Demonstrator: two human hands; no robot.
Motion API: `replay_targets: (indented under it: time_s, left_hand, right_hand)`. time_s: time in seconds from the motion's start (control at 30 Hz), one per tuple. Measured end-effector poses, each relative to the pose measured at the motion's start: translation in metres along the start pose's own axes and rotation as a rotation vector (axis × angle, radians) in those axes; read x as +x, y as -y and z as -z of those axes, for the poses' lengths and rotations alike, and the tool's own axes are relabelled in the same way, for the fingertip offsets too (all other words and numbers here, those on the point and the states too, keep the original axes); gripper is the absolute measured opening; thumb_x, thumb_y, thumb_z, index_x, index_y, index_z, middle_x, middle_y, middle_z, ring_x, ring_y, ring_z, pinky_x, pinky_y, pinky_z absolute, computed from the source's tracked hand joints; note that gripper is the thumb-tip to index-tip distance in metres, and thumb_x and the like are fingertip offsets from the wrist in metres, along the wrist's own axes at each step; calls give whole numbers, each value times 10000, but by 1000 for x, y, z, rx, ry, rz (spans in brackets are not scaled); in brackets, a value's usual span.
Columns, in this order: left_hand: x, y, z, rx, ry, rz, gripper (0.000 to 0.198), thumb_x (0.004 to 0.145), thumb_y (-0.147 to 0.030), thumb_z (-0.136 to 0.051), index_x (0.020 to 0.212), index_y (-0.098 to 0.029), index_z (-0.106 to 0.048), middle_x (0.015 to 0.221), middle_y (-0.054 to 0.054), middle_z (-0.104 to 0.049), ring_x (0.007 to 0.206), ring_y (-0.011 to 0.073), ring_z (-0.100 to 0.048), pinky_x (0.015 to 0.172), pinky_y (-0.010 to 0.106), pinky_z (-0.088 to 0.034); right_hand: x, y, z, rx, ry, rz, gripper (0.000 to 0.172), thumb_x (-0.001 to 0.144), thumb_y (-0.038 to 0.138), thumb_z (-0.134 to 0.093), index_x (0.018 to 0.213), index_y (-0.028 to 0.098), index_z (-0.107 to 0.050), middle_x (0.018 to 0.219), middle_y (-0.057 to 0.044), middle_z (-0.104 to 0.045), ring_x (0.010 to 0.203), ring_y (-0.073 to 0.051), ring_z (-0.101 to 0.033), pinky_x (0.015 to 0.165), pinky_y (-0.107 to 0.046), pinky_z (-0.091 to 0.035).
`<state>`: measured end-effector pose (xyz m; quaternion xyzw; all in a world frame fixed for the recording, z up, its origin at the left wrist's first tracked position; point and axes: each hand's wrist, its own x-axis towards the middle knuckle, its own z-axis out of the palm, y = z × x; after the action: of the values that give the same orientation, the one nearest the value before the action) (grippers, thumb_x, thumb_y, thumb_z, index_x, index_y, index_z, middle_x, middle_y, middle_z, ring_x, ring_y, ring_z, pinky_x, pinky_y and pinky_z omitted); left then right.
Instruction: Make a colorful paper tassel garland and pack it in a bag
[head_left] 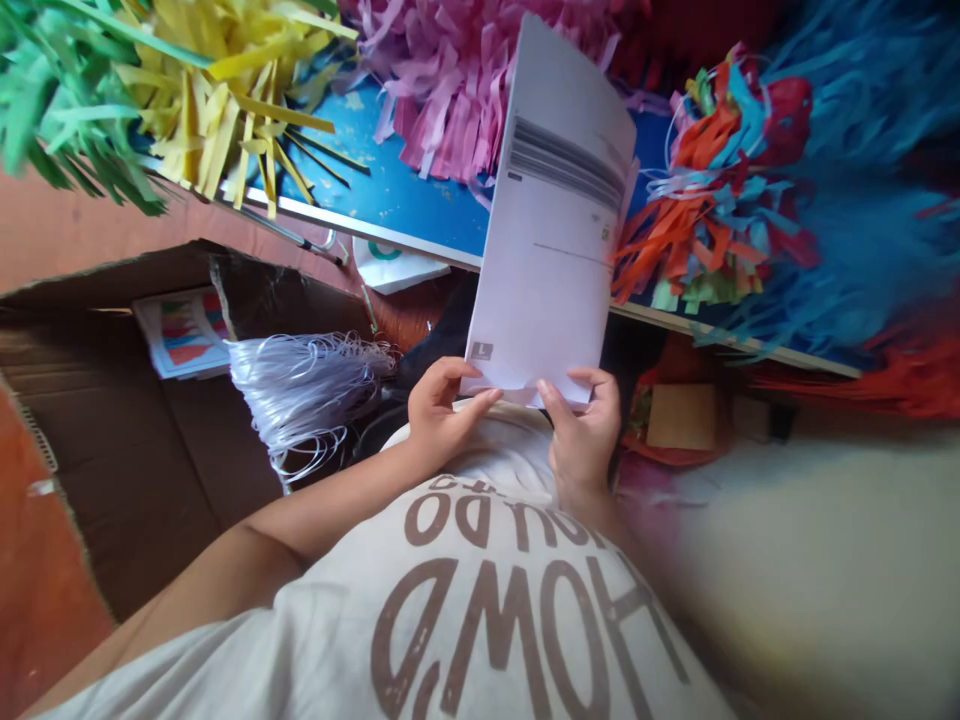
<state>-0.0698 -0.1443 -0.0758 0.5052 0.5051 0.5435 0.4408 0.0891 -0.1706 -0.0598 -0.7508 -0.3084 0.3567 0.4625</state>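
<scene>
Handling the light, limp folded paper document (547, 220), which rises toward 12 o'clock from the hands, calls for grasping its lower edge, where the left hand (450, 412) and right hand (582, 432) each pinch it, partly closed.

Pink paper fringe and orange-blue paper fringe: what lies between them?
The head view shows a white printed paper between them.
</scene>
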Motion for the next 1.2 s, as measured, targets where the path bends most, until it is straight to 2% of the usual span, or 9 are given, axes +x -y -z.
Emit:
replay_targets:
  time_s: [0.07, 0.17, 0.37, 0.5, 0.63, 0.97, 1.07, 1.13, 1.2]
  left_hand:
    - [3, -2, -1, 82, 17, -8, 132, 801, -274, -802, 855, -190, -716, 821, 23, -700, 778, 133, -650, 719, 246, -519]
    - [6, -5, 0, 192, 58, -11, 117, 844, -279, -764, 774, -190, -734, 785, 26, -717, 779, 139, -665, 725, 251, -519]
    - [7, -6, 3, 233, 58, -20, 172, 852, -266, -751, 717, -176, -693, 733, 12, -692, 736, 128, -652, 709, 248, -519]
    - [4, -7, 1, 266, 67, -82, 173, 860, -255, -739, 720, -178, -675, 725, 6, -684, 737, 130, -644, 706, 254, -520]
    - [1, -8, -1, 296, 31, -217, 92, 853, -219, -741, 791, -182, -684, 775, 5, -666, 727, 117, -627, 662, 234, -518]
    - [0, -11, 1, 388, 60, -376, 90, 842, -176, -747, 851, -195, -660, 813, -13, -637, 697, 87, -612, 618, 190, -513]
    - [-1, -7, -1, 394, 39, -433, 175, 838, -133, -744, 976, -211, -670, 845, -15, -654, 701, 83, -616, 630, 183, -513]
    - [-3, -5, -2, 358, 5, -453, 362, 846, -124, -733, 1176, -236, -638, 868, -16, -675, 703, 88, -623, 641, 191, -518]
    - [-3, -4, -3, 268, -14, -403, 572, 853, -144, -729, 1375, -246, -519, 848, -25, -682, 664, 88, -614, 626, 195, -517]
  right_hand:
    - [1, 0, 1, -39, 12, 41, 313, 747, 468, -780, 880, 199, -690, 1048, -43, -619, 900, -179, -635, 785, -310, -533]
    - [3, 0, 2, -44, 55, 59, 278, 763, 485, -771, 773, 207, -752, 1055, -46, -632, 922, -192, -638, 855, -347, -516]
    - [7, -2, 1, -59, 149, -34, 308, 739, 482, -784, 616, 207, -720, 680, 17, -625, 774, -177, -600, 835, -328, -460]
    - [8, -1, -1, -33, 147, -69, 298, 707, 458, -810, 595, 204, -701, 626, 30, -620, 721, -164, -583, 802, -315, -448]
    - [8, -1, -3, -45, 131, -64, 317, 711, 473, -807, 610, 197, -691, 601, 25, -620, 664, -160, -569, 729, -304, -451]
    - [8, -4, -7, -42, 74, -53, 352, 706, 503, -805, 604, 193, -673, 619, 14, -634, 698, -174, -606, 761, -316, -478]
    - [7, -4, -8, -102, 46, -16, 362, 723, 516, -791, 621, 192, -666, 642, 9, -638, 700, -175, -607, 777, -325, -488]
    - [5, -4, -9, -155, 6, 31, 378, 732, 531, -783, 640, 192, -644, 655, 10, -629, 688, -167, -595, 763, -318, -494]
    - [2, -1, -8, -176, -41, 82, 397, 717, 549, -793, 701, 197, -609, 691, 15, -615, 686, -158, -590, 723, -298, -503]
